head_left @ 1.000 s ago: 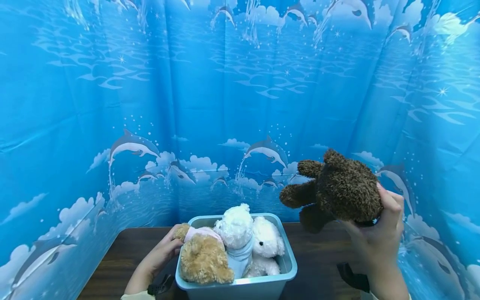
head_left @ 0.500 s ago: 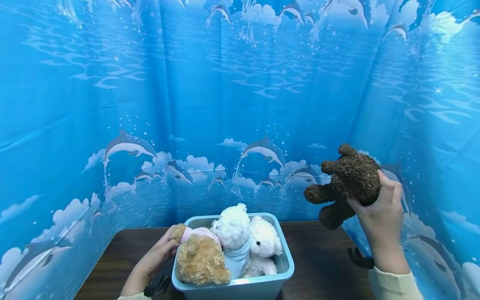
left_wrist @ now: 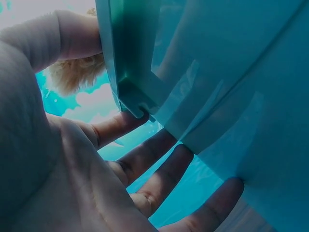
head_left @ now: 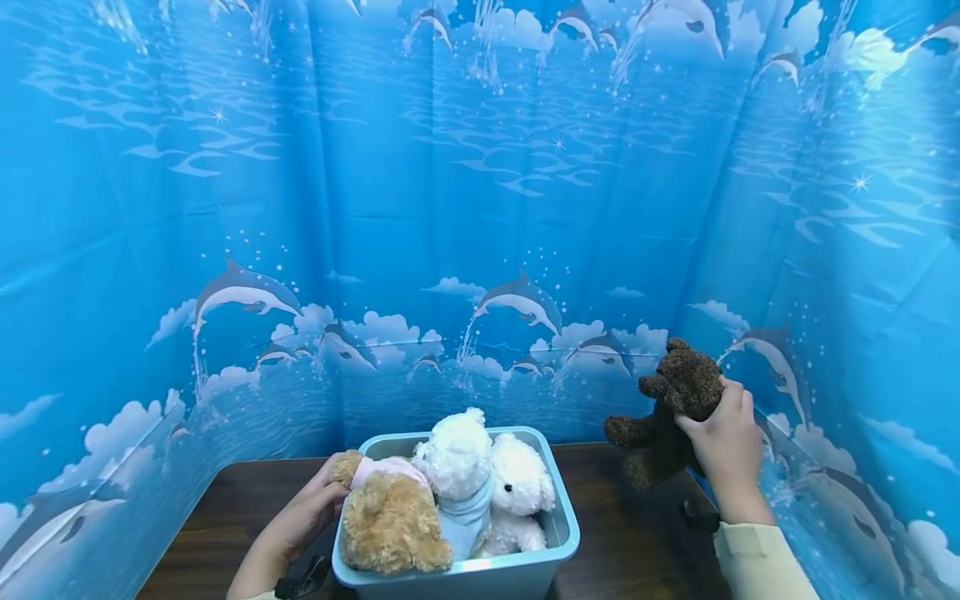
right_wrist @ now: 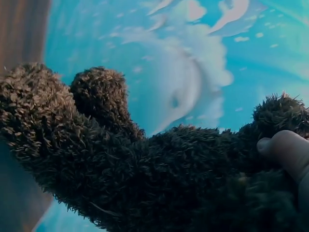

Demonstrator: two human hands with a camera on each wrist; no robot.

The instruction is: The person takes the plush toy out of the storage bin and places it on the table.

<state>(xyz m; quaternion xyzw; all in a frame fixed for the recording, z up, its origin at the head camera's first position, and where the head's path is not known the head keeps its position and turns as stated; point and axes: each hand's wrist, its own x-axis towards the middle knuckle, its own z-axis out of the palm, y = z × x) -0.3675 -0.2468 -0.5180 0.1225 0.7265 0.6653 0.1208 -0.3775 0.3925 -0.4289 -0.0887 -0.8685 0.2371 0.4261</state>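
In the head view a light blue plastic bin (head_left: 567,515) holds several plush toys. A tan plush bear (head_left: 390,521) in pink, a white plush toy (head_left: 453,458) in light blue and a white plush dog (head_left: 519,479) sit side by side. My left hand (head_left: 303,512) grips the bin's left side; in the left wrist view its thumb (left_wrist: 79,34) goes over the rim and its fingers touch the outer wall. Right of the bin, my right hand (head_left: 727,446) holds a dark brown plush bear (head_left: 667,417) by the head, legs hanging down toward the left.
A dark wood-grain table (head_left: 611,533) carries the bin. Behind it and on both sides hangs a blue curtain (head_left: 480,208) printed with dolphins. The brown bear is near the table's right edge and the curtain.
My right hand has carried the brown bear lower, toward the table's right side, and the bear now hangs more upright. My left hand stays at the bin, while the view has shifted slightly.
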